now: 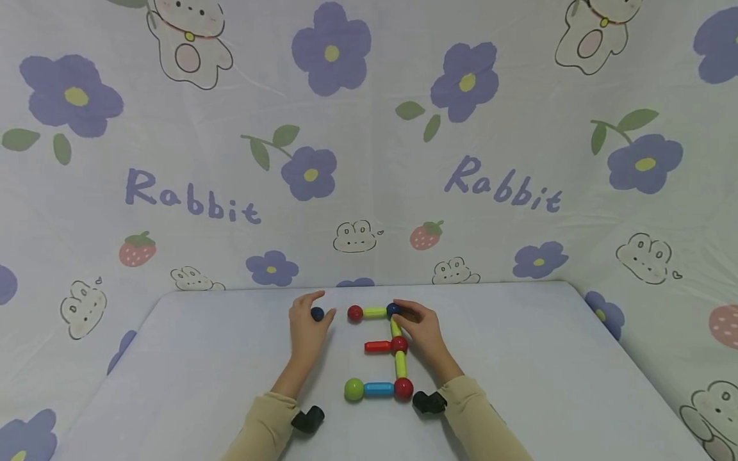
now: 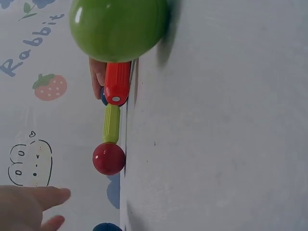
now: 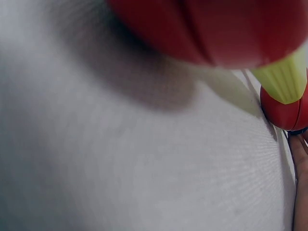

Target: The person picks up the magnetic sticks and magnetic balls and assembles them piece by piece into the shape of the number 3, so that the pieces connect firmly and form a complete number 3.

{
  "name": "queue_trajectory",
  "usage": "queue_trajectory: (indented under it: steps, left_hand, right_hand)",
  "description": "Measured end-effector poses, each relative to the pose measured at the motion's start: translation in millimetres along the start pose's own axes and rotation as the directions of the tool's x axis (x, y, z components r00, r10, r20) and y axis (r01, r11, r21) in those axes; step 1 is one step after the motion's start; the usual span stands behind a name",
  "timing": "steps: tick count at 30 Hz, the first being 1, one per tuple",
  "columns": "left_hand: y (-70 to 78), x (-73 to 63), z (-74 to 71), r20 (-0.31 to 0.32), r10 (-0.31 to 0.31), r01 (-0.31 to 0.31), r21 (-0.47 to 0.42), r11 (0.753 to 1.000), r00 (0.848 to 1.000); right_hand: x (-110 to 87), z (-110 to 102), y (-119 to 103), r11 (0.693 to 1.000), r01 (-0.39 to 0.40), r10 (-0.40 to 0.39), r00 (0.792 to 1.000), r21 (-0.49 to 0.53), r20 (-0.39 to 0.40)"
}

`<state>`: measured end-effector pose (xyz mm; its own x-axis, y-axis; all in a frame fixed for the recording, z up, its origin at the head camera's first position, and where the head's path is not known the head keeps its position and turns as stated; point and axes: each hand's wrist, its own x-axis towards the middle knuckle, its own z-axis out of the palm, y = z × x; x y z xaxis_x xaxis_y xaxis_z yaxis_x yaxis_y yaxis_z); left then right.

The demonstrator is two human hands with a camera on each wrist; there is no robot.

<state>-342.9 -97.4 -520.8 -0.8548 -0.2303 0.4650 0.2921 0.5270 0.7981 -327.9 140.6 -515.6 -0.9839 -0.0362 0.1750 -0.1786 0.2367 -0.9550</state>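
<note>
A dark blue ball (image 1: 317, 314) sits on the table between the spread thumb and fingers of my left hand (image 1: 306, 326), and in the left wrist view the fingertips (image 2: 60, 195) stand clear of this blue ball (image 2: 107, 227). Farther right, my right hand (image 1: 423, 326) pinches a second dark blue ball (image 1: 393, 310) at the top corner of a chain of sticks and balls. A yellow-green stick (image 1: 375, 312) joins that corner to a red ball (image 1: 355, 313). Another yellow-green stick (image 1: 396, 328), partly behind the fingers, leads down to the middle red ball (image 1: 399, 346).
From the middle ball a red stick (image 1: 377, 347) points left, its end free. Below, a yellow-green stick (image 1: 401, 365) reaches the lower red ball (image 1: 403, 388), where a blue stick (image 1: 378, 389) ends in a green ball (image 1: 354, 389). A patterned cloth (image 1: 369, 160) hangs behind the white table (image 1: 202, 365).
</note>
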Motion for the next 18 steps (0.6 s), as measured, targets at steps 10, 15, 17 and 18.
queue_trajectory:
  steps: [10, 15, 17, 18]
  left_hand:
    - [-13.6, -0.3, -0.1, 0.036, -0.099, 0.096, 0.089, 0.991, 0.994]
    - [-14.6, 0.0, -2.2, 0.076, -0.122, 0.117, 0.076, 0.99, 0.99]
    - [-15.0, -0.3, -2.7, 0.084, -0.127, 0.122, 0.07, 0.99, 0.988]
    - [-15.3, -0.4, -2.8, 0.087, -0.13, 0.125, 0.066, 0.99, 0.988]
  right_hand:
    - [0.3, -0.6, 0.8, 1.0, -0.007, 0.007, 1.0, 0.007, 0.001]
    - [0.4, 0.0, 1.6, 1.0, -0.011, 0.011, 1.0, 0.002, -0.005]
    - [0.3, 0.2, 1.7, 1.0, -0.015, 0.015, 1.0, 0.001, -0.008]
    - [0.2, 0.3, 1.7, 1.0, -0.015, 0.015, 1.0, 0.001, -0.01]
